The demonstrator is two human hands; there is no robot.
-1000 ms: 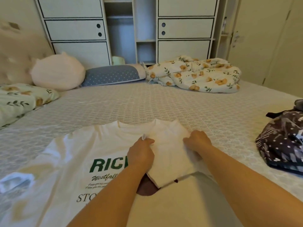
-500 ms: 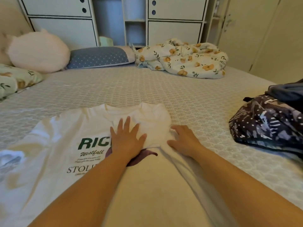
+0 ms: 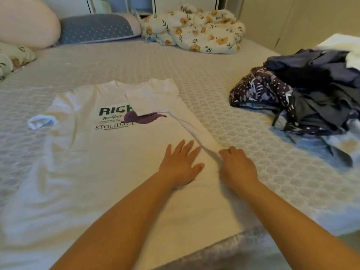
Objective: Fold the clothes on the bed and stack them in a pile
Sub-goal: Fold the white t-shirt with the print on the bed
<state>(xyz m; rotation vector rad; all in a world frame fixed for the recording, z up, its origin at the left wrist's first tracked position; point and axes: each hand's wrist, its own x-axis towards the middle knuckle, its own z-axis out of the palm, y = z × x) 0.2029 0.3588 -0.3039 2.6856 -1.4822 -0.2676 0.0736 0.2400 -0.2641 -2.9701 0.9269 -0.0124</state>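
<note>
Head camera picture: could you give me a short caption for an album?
Two hands, left hand flat, smooth a half-folded white T-shirt on the bed.

- White T-shirt (image 3: 109,162) with green lettering and a purple print, spread flat, front up, on the near side of the bed, its right side folded inward.
- Heap of dark, unfolded clothes (image 3: 303,94), some dotted, lying well to the right.

A wide bed (image 3: 136,61) with a pale quilted cover fills the room under warm, dim light. Along its far edge lie a round pink pillow (image 3: 25,22), a blue dotted bolster (image 3: 97,28) and a crumpled floral blanket (image 3: 194,30). White cupboards (image 3: 120,4) stand behind them, and cream closet doors (image 3: 302,20) stand at the right.
</note>
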